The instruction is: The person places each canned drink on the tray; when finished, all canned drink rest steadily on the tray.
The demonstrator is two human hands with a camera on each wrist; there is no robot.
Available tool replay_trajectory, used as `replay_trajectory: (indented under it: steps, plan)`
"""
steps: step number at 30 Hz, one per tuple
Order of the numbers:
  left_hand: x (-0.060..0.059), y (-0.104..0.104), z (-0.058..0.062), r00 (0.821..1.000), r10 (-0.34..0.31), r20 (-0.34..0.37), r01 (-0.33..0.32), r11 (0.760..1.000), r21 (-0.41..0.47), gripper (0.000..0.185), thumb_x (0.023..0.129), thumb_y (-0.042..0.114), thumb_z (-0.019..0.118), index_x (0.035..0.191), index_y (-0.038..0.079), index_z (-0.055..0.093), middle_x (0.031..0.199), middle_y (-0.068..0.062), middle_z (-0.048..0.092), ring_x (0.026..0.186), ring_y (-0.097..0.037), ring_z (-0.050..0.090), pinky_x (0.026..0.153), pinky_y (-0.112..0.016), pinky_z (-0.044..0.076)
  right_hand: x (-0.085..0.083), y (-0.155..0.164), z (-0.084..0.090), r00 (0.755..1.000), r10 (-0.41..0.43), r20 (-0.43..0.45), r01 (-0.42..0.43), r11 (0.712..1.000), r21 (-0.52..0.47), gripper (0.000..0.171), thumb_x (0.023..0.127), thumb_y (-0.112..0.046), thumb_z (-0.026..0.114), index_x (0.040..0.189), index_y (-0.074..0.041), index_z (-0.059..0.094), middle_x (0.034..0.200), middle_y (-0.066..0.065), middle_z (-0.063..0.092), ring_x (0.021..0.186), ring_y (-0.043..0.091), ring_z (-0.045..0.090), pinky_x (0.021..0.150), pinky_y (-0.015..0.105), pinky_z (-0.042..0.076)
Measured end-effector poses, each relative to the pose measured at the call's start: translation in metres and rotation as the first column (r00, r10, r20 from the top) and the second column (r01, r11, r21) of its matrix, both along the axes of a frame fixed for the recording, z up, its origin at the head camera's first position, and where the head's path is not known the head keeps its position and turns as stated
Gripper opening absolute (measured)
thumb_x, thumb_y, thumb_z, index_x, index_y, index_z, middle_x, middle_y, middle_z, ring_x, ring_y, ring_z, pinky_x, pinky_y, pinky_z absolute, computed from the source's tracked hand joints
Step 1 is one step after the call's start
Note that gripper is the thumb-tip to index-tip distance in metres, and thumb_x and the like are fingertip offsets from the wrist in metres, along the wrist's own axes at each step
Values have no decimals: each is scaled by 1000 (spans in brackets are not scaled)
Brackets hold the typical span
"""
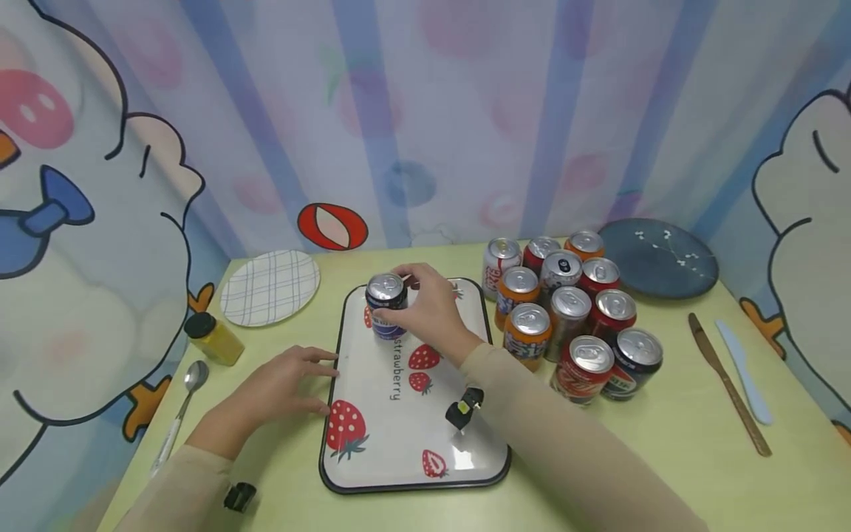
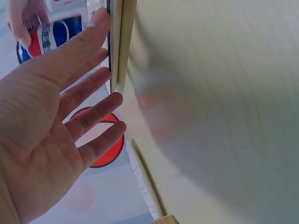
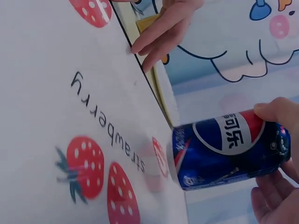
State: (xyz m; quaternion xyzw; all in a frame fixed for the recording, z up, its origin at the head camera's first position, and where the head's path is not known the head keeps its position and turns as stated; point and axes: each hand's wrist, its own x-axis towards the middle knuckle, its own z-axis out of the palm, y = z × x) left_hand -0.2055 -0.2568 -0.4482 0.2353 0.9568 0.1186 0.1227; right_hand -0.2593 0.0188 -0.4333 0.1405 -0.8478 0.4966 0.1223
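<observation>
two hands are at work on the yellow-green table, and i'll take it from the left. at the far left a spoon lies on the table, with a yellow bottle with a black cap just beyond it and a checked plate further back, all well apart from the hands. the left hand lies flat, fingers straight and spread, holding nothing; its fingertips touch the left rim of the strawberry tray, which looks to me like a way of keeping the tray from sliding. the tray sits square in front of the person, with little on it, so a can has plenty of room.

the right hand curls thumb and fingers round the side of a blue can, gripping it upright near the tray's far left corner. in the right wrist view the blue can has its base at or just over the tray surface; i cannot tell whether it is fully touching. a side grip keeps the lid up and the can level.

to the right of the tray stands a cluster of cans, red, orange, silver and blue, packed upright and touching one another, within reach of the right hand. behind them rests a dark blue plate, and at the far right a brown knife and a pale blue knife lie side by side, clear of the work.
</observation>
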Motion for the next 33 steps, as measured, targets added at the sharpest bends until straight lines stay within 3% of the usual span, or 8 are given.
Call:
replay_trajectory:
  steps: [10, 19, 24, 27, 33]
  plan:
    - [-6, -1, 1, 999, -39, -34, 38, 999, -17, 60, 71, 41, 94, 124, 18, 77, 144, -7, 62, 136, -35, 54, 113, -55, 48, -28, -27, -8, 1000, 2, -17, -2, 1000, -28, 62, 78, -27, 92, 129, -9, 63, 124, 6, 65, 112, 21, 64, 96, 36, 58]
    - [-3, 0, 5, 999, -28, -17, 27, 999, -19, 60, 71, 41, 94, 124, 19, 77, 144, -6, 62, 136, -34, 54, 114, -54, 47, -33, -36, -18, 999, 27, 34, -27, 1000, -5, 62, 81, -28, 90, 133, -13, 61, 130, 4, 62, 118, 20, 62, 103, 34, 56]
    - [-1, 3, 4, 1000, -19, -24, 19, 1000, -9, 59, 71, 38, 94, 124, 18, 77, 145, -7, 62, 136, -35, 54, 114, -54, 47, -27, -29, -18, 999, 33, 41, -35, 998, 49, 74, 82, -32, 90, 144, -16, 53, 142, 5, 56, 127, 22, 57, 108, 38, 53]
    - [-1, 3, 2, 1000, -22, -22, 22, 1000, -4, 59, 72, 38, 94, 125, 18, 76, 146, -7, 61, 136, -36, 54, 114, -55, 47, -15, -21, -16, 997, 16, 71, -21, 997, 70, 79, 84, -32, 88, 150, -18, 47, 149, 4, 49, 133, 23, 53, 111, 41, 51]
    - [-1, -2, 1, 999, -34, -28, 35, 999, 6, 60, 71, 40, 94, 125, 18, 77, 144, -7, 62, 134, -36, 56, 112, -55, 48, 17, -5, -9, 993, 70, 91, -79, 992, 98, 68, 86, -22, 85, 146, -15, 52, 150, 8, 47, 140, 27, 46, 117, 47, 46]
